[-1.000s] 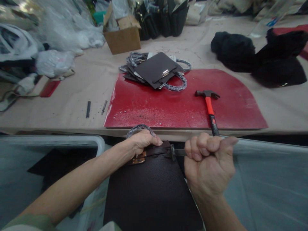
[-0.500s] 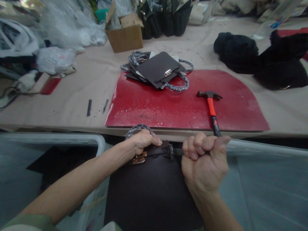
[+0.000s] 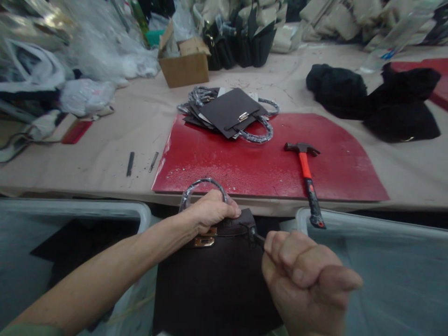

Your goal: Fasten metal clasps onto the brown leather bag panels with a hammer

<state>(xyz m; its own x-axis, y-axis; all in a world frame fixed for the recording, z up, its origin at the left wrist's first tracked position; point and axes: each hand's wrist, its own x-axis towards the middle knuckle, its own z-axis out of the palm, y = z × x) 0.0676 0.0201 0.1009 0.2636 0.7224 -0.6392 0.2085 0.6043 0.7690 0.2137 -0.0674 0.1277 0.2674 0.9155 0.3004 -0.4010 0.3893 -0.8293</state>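
A dark brown leather handbag panel (image 3: 217,284) hangs upright in front of me, with a gold clasp (image 3: 204,241) and a plastic-wrapped handle (image 3: 203,181). My left hand (image 3: 215,212) is closed on its upper edge, thumb on top, just beside the clasp. My right hand (image 3: 308,275) makes a fist around a narrow dark tool (image 3: 258,238), most of it hidden in the palm. Its wider end meets the end of a strap (image 3: 233,229) at the panel's top right corner. Whether it grips the strap I cannot tell.
A red board (image 3: 325,158) on the table carries a claw hammer (image 3: 306,172) and a pile of similar panels (image 3: 231,112). Two small rods (image 3: 153,162) lie to its left. Bins (image 3: 142,210) flank me below the table edge. A cardboard box (image 3: 184,70) stands behind.
My right hand has moved down and toward me, with the tool now slanting downward. The left hand keeps its hold on the panel. My view has tilted up slightly.
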